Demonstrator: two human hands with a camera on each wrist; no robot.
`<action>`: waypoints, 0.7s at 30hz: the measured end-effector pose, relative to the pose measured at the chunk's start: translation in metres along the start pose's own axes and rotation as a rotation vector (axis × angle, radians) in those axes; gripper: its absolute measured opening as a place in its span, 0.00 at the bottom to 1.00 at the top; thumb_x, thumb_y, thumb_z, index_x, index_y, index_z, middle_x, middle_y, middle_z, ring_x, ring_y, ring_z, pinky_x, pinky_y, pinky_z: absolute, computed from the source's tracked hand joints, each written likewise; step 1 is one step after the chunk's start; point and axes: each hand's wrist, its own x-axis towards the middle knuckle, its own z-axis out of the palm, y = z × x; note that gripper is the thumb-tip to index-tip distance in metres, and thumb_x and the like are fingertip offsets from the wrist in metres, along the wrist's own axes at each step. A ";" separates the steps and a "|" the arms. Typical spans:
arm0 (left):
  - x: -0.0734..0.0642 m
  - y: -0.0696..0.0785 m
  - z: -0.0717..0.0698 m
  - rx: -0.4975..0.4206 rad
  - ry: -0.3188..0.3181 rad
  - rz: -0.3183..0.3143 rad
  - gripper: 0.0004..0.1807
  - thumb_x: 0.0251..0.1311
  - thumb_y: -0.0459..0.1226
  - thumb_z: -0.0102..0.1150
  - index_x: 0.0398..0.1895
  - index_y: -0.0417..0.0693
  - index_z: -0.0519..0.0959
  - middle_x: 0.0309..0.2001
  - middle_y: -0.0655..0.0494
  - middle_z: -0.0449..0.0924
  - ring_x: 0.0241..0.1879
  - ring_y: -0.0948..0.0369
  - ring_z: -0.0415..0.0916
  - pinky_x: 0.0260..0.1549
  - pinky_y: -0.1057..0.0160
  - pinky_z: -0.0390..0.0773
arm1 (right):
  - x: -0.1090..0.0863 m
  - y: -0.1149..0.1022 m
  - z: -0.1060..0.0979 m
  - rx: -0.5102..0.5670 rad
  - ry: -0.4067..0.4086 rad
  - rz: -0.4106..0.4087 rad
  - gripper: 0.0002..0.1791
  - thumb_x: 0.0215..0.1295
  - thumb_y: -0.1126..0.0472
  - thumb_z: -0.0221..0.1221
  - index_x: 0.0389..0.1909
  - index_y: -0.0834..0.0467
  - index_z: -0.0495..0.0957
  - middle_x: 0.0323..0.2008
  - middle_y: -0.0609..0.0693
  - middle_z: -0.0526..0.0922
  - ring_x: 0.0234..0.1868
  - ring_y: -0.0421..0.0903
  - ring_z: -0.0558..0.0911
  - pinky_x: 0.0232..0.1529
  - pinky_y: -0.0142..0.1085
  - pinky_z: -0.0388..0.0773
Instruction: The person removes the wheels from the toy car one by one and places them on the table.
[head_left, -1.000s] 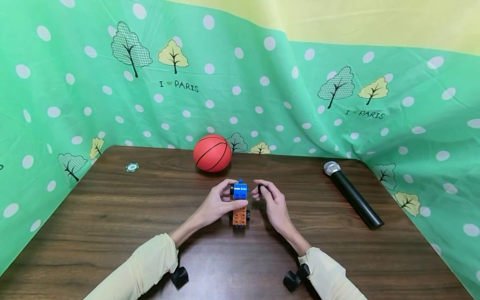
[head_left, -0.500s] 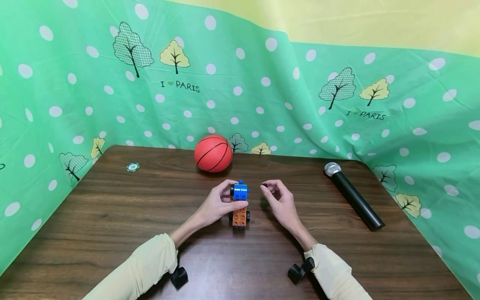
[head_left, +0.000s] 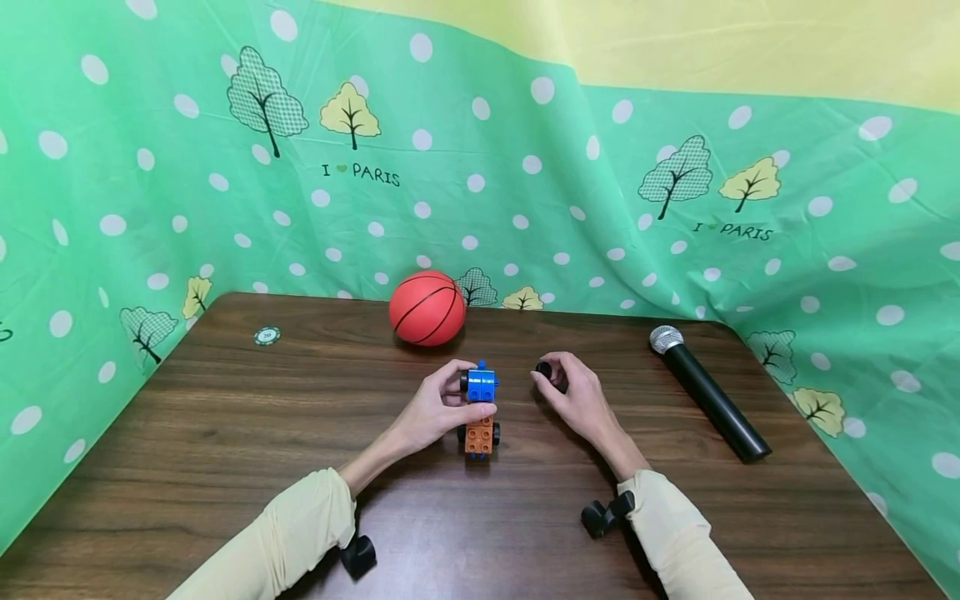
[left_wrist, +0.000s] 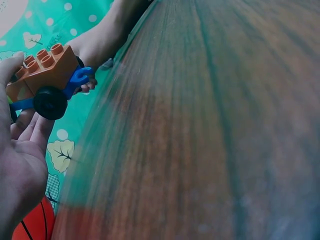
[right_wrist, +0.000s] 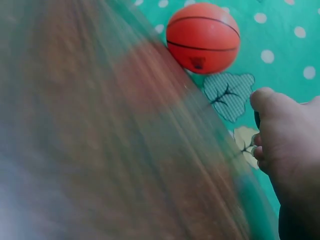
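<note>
My left hand (head_left: 431,414) grips a toy block car from its left side, thumb across the top. The car has a blue block (head_left: 482,385) at its far end and an orange studded body (head_left: 479,438) at the near end. Black wheels show at its sides; one wheel (left_wrist: 50,103) faces the left wrist view beside a blue hook-like connector (left_wrist: 79,78). No wheel shows on the right of the blue block. Just right of the car, my right hand (head_left: 583,402) pinches a loose black wheel (head_left: 543,369) between thumb and fingers, mostly hidden in the right wrist view.
A red ball (head_left: 427,308) with black lines sits at the back of the brown wooden table (head_left: 465,517). A microphone (head_left: 708,392) lies on the right, and a poker chip (head_left: 267,336) at the back left. A green dotted curtain (head_left: 480,225) hangs behind.
My right hand has drawn away to the right from the car, carrying the small black wheel, which has turned to show more of its face. The left hand and car have stayed in place.
</note>
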 end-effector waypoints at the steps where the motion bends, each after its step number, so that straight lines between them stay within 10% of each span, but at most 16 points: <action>1: 0.000 0.000 0.000 -0.002 -0.001 0.000 0.27 0.61 0.30 0.71 0.61 0.35 0.72 0.47 0.43 0.84 0.43 0.55 0.86 0.46 0.57 0.85 | 0.001 0.002 0.000 -0.015 -0.007 0.010 0.13 0.66 0.64 0.70 0.47 0.62 0.79 0.32 0.52 0.76 0.32 0.45 0.75 0.33 0.39 0.74; 21: 0.000 -0.001 -0.001 0.003 -0.011 -0.002 0.27 0.61 0.32 0.71 0.60 0.35 0.72 0.47 0.45 0.84 0.42 0.55 0.86 0.46 0.57 0.85 | 0.011 0.016 0.001 -0.182 -0.192 0.119 0.16 0.67 0.55 0.70 0.46 0.62 0.80 0.36 0.54 0.80 0.38 0.52 0.75 0.40 0.46 0.74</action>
